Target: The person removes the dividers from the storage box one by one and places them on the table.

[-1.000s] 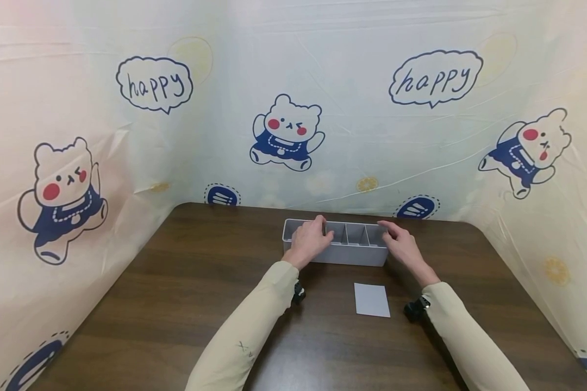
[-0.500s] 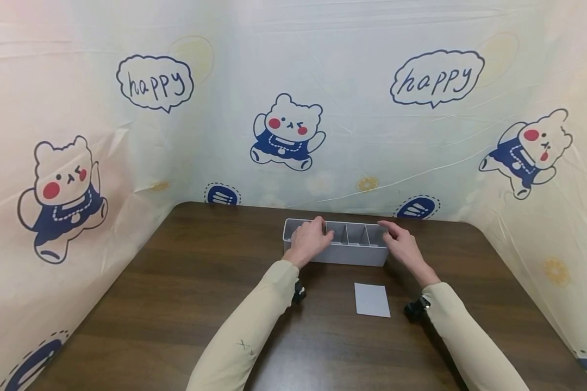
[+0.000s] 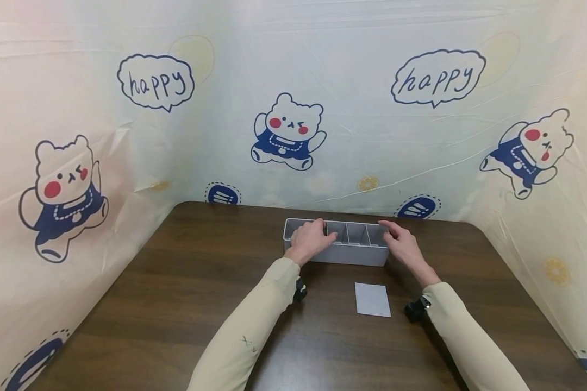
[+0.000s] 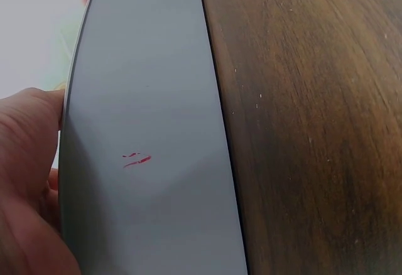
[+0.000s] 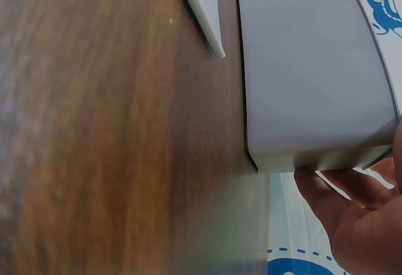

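Note:
A long grey storage box (image 3: 349,254) with upright dividers stands at the back of the table. My left hand (image 3: 309,239) lies over its left half, fingers bent down at the top opening and thumb beside a divider. In the left wrist view the thumb side of the left hand (image 4: 28,162) reaches behind the box's rim, which hides the fingertips. My right hand (image 3: 405,248) grips the right end of the box. In the right wrist view, fingertips of the right hand (image 5: 364,218) press the outer end wall, with the thumb side up at the rim.
A white rectangular card (image 3: 372,300) lies on the brown wooden table (image 3: 200,304) in front of the box. A printed curtain (image 3: 352,108) hangs close behind the table and along both sides. Small red marks (image 4: 137,160) show on the box's front wall.

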### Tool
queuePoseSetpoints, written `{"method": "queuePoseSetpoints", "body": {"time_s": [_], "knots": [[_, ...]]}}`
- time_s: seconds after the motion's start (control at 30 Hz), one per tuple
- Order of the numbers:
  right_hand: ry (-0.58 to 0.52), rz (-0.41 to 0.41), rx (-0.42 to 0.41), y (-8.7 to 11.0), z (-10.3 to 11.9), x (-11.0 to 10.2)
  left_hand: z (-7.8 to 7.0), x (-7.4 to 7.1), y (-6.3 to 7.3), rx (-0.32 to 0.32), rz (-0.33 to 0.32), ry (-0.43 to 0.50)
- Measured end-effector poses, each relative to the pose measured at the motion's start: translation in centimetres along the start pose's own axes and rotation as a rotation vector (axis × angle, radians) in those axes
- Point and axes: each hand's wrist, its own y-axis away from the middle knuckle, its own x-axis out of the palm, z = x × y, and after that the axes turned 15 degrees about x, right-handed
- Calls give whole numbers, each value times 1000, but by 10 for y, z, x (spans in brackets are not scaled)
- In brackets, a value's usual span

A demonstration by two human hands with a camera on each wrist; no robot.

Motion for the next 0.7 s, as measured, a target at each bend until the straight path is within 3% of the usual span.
{"method": "queuePoseSetpoints", "body": {"time_s": [0.33, 0.7], "knots": [[-7, 9, -4, 1, 1, -1, 0, 2, -1, -3, 22, -15], [-5, 10, 2, 1, 1, -1, -1, 1, -2, -2, 104, -56]]}}
